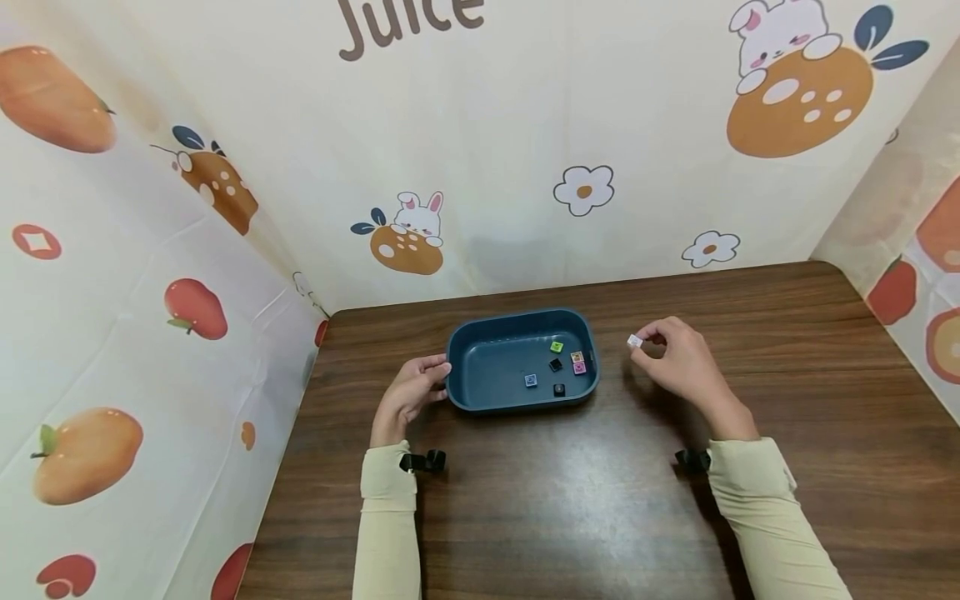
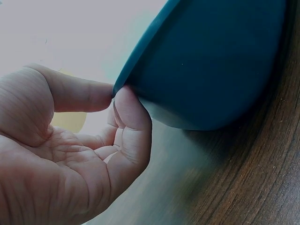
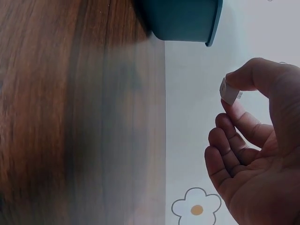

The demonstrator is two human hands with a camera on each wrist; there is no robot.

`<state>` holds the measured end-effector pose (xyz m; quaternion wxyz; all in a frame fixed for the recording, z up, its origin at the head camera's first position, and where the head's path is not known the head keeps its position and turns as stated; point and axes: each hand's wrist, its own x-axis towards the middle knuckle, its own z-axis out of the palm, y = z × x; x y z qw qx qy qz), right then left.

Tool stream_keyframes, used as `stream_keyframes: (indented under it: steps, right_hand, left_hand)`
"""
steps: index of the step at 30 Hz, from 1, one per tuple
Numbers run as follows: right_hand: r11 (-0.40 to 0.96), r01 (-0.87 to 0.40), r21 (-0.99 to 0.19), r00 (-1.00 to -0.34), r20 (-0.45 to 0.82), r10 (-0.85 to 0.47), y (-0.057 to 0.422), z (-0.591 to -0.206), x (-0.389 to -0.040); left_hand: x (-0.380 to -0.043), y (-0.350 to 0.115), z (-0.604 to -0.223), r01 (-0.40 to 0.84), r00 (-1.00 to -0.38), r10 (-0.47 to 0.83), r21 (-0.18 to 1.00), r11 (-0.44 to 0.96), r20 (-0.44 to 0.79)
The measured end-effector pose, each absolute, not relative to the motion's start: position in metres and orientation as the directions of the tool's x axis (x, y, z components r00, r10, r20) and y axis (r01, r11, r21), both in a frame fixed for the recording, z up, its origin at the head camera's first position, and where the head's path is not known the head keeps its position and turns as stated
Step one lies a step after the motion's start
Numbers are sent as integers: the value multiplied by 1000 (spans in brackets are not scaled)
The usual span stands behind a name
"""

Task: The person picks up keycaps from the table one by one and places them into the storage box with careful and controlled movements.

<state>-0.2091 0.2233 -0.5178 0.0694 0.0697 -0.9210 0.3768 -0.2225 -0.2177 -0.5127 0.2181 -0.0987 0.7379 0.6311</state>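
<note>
A dark blue-green tray (image 1: 480, 404) stands on the table with several small coloured cubes in it. My left hand (image 1: 413, 388) pinches the tray's left rim between thumb and finger, as the left wrist view shows close up. To the right of the tray and above the table, my right hand (image 1: 681, 360) pinches a small white cube (image 3: 228, 91) between thumb and index finger. Short thin prongs seem to stick out of one side of it. In the tray lie a green cube (image 1: 557, 347), two black cubes (image 1: 559, 390), a blue-grey cube (image 1: 531, 381), an orange cube (image 1: 577, 357) and a pink cube (image 1: 579, 367).
The brown wood-grain table (image 1: 555, 500) reaches back to a cream curtain (image 1: 517, 150) printed with fruit, rabbits and flowers. More printed cloth hangs along the left and right sides. A dark strap sits at each wrist.
</note>
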Motion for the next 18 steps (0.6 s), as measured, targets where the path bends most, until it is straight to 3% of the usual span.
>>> stream_keyframes:
  steps: [18]
  right_hand:
    - [698,-192,-690,-980,173,-98,218,-506,-210]
  left_hand:
    - [-222,-217,-511,-430,-883,121,885,178,-453]
